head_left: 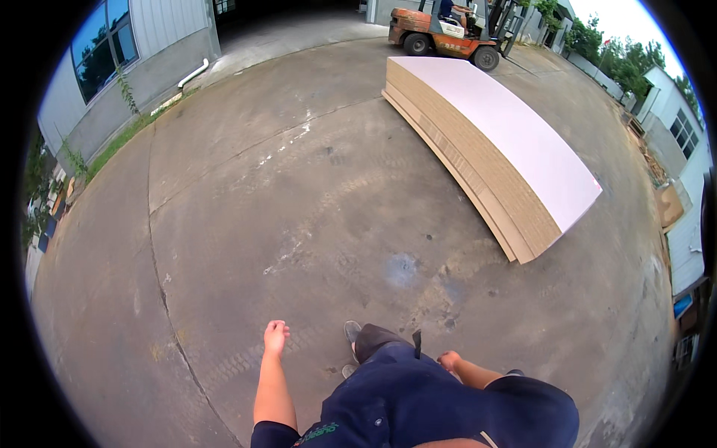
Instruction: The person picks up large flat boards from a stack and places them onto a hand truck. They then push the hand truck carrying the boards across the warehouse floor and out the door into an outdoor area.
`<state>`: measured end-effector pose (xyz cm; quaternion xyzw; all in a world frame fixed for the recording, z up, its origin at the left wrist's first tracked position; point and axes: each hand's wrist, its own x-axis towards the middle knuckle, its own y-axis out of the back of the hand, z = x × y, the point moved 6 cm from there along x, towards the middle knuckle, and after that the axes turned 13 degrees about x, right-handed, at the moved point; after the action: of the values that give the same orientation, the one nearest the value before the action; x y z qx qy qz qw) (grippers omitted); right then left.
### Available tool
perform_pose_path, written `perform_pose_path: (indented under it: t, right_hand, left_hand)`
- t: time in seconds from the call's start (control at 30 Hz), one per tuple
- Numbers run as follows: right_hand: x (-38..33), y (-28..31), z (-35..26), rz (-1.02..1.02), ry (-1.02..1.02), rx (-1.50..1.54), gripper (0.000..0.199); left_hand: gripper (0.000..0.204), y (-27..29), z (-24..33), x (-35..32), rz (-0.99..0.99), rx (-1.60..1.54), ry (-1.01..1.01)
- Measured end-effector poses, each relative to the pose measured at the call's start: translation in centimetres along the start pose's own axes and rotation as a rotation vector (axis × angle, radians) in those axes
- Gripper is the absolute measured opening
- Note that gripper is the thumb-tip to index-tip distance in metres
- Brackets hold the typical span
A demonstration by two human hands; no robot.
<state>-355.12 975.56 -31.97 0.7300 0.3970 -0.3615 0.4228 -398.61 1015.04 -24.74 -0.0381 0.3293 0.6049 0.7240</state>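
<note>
My left hand swings out in front of my body over the concrete, its fingers loosely curled with nothing visible in them. Close beside my right thigh hangs my right hand, fingers curled in and partly turned from view; nothing shows in it. Neither hand touches anything but air or my own clothing. Ahead and to the right, a tall stack of flat boards lies on the ground, with a pale pinkish top sheet and brown layered edges. It is well beyond reach of both hands.
An orange forklift with a person seated on it stands behind the stack. A grey building with a dark doorway rises at the far left, a white pipe at its foot. Cracked concrete spreads ahead; sheds line the right.
</note>
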Motion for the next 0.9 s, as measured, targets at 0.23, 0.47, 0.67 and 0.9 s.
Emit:
perform_pose_path:
  t: [0.23, 0.47, 0.67, 0.9]
  right_hand:
    - [9.4, -14.1, -12.2, -0.097, 0.246, -0.178, 0.034]
    - [12.7, -19.1, -34.6, -0.085, 0.496, -0.310, 0.028]
    - [8.1, -16.2, -45.1, 0.056, 0.284, 0.640, 0.017]
    - [3.9, -22.6, -35.5, 0.465, 0.066, 0.880, 0.017]
  left_hand:
    - [0.015, 1.2, 2.0, 14.5, -0.139, 0.301, -0.069]
    - [0.022, 12.4, -7.1, 19.0, -0.304, 0.320, 0.367]
    - [0.024, 20.0, -13.6, 26.5, -0.358, 0.472, 0.558]
    - [0.022, 15.9, 6.7, 40.8, -0.622, 0.753, 0.195]
